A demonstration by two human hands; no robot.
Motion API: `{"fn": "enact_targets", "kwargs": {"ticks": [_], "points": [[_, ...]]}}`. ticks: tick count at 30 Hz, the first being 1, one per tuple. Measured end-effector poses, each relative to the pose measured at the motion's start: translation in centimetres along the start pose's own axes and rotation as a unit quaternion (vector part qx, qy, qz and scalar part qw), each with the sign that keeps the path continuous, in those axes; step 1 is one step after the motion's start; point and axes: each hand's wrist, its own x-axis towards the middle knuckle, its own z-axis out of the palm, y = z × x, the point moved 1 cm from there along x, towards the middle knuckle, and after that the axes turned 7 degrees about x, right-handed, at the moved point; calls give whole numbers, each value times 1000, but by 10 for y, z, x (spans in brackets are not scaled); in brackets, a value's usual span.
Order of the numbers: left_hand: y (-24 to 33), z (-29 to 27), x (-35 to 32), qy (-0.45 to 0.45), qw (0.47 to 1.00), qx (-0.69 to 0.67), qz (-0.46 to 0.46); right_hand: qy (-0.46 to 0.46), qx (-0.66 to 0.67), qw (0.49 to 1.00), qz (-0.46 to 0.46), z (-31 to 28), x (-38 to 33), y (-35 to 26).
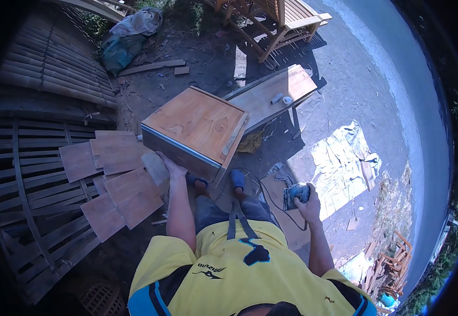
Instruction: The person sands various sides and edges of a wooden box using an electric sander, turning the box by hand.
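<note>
My right hand (309,204) grips a blue power sander (295,195), held up to the right of my body, its dark cord (277,203) trailing beside it. On the other side, my left hand (172,166) is closed at the edge of a small pale wooden panel (155,167), close to the near left corner of a wooden box (197,121); its fingertips are partly hidden. Several reddish-brown wooden panels (133,196) lie overlapping just left of that hand. The box has a flat, grained wood top and stands in front of my feet.
Behind the box, a long plank bench (279,95) carries small cylindrical items. A slatted bamboo platform (34,195) fills the left side. White crumpled sheeting (345,163) and a brown flat sheet (284,210) lie on the right. A wooden chair (276,26) stands at the far side.
</note>
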Motion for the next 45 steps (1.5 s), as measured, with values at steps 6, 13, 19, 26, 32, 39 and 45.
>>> {"fn": "enact_targets", "kwargs": {"ticks": [6, 13, 19, 26, 32, 39, 45], "points": [[22, -57, 23, 78, 995, 40, -54, -62, -39, 997, -27, 9, 26, -19], [39, -164, 90, 89, 993, 76, 20, -107, -76, 988, -75, 45, 44, -77], [18, -175, 100, 82, 988, 131, -19, -129, -97, 987, -22, 66, 44, -112], [39, -178, 103, 58, 961, 271, -8, -150, -69, 984, -73, 108, 61, -132], [19, -191, 101, 184, 770, 604, 99, -138, -51, 983, -111, 157, 108, -190], [-28, -143, 64, 259, 664, 681, 168, -72, -94, 968, -221, 220, 208, -245], [-26, -127, 59, 291, 630, 708, 126, -93, -118, 939, -310, 285, 270, -285]]}}
